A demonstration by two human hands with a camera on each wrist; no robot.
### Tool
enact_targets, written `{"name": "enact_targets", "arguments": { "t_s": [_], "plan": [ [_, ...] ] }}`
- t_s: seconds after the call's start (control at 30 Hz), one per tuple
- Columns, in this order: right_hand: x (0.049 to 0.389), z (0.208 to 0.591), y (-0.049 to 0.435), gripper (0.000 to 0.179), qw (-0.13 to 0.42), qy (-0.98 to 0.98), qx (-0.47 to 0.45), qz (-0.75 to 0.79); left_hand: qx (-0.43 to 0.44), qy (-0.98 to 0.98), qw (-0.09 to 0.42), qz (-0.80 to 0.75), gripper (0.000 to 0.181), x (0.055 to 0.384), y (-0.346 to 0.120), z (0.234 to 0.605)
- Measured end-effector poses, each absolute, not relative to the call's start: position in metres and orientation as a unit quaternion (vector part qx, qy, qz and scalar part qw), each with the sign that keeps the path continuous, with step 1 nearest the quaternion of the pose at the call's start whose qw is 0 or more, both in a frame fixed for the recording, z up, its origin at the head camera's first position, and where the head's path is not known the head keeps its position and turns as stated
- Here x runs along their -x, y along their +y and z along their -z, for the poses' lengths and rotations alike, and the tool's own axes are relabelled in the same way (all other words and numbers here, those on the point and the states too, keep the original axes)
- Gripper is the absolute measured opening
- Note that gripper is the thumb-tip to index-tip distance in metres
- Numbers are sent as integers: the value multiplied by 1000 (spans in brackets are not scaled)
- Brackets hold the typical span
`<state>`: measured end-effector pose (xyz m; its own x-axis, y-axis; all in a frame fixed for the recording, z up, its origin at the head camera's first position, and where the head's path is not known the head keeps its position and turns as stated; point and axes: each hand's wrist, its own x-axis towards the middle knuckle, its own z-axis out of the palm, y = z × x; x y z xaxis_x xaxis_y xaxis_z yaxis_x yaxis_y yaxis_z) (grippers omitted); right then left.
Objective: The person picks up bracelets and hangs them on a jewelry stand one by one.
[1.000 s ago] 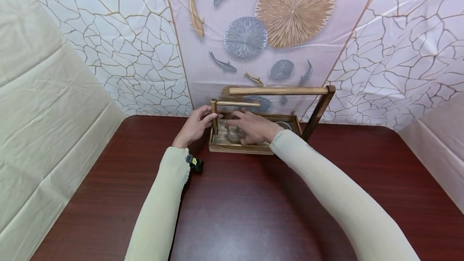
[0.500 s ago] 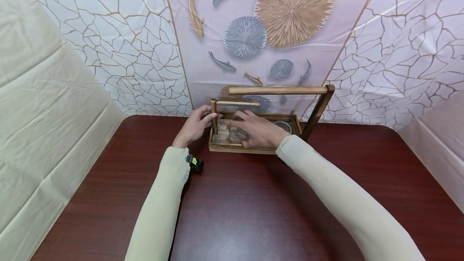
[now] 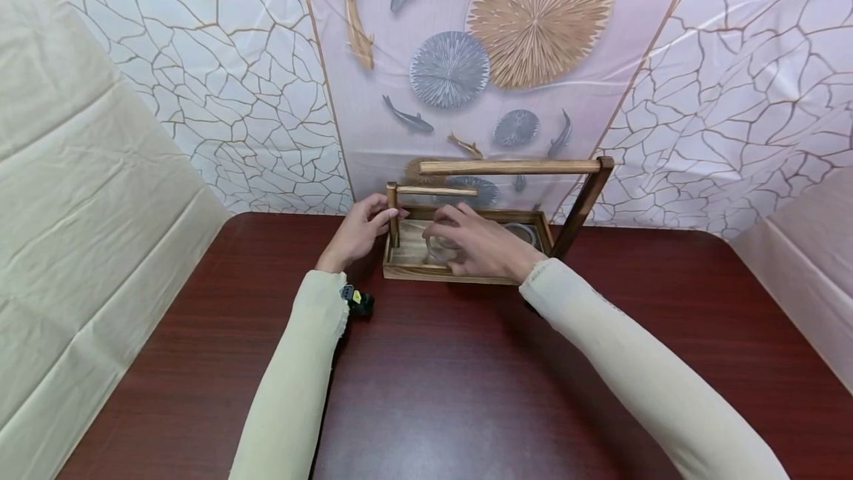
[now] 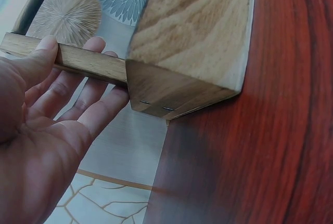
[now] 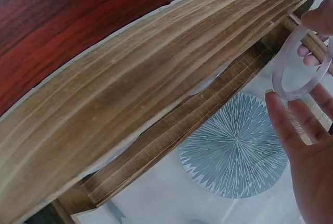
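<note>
A wooden stand has a shallow tray base [image 3: 426,273], a short post [image 3: 393,217] at its left end and a taller post [image 3: 583,207] at its right. My left hand [image 3: 356,234] holds the short post between thumb and fingers, as the left wrist view shows closely. Over the tray, my right hand [image 3: 489,247] pinches a translucent ring, like a bangle [image 5: 279,76], between thumb and fingertips. It looks raised off the tray floor. Another clear ring [image 3: 533,233] lies in the tray's right part, partly behind the right hand.
Horizontal bars extend from both posts: a short bar [image 3: 436,190] and a longer, higher bar [image 3: 509,167] above the tray. Behind the dark red table [image 3: 426,391] hangs a patterned backdrop [image 3: 266,95]. A pale cloth [image 3: 87,243] hangs on the left.
My right hand has shifted slightly rightward and toward me over the tray, carrying the bangle along. The left hand stays on the short post.
</note>
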<state>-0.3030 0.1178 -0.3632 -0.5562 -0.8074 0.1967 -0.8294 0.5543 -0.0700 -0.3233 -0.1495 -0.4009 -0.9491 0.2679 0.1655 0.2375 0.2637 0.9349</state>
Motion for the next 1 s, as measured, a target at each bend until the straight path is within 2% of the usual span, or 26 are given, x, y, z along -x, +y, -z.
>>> {"name": "enact_targets", "arguments": {
  "t_s": [0.53,0.83,1.0],
  "plan": [
    [294,366,132,62,140,-861,-480,-90,-160,788,18,-595,27,324,-149,403],
    [287,365,141,62,153,-865,-466,-109,-145,781,33,-607,29,323,-147,400],
    [285,364,145,63,162,-868,-456,-110,-140,782,39,-607,29,312,-145,386]
  ]
}}
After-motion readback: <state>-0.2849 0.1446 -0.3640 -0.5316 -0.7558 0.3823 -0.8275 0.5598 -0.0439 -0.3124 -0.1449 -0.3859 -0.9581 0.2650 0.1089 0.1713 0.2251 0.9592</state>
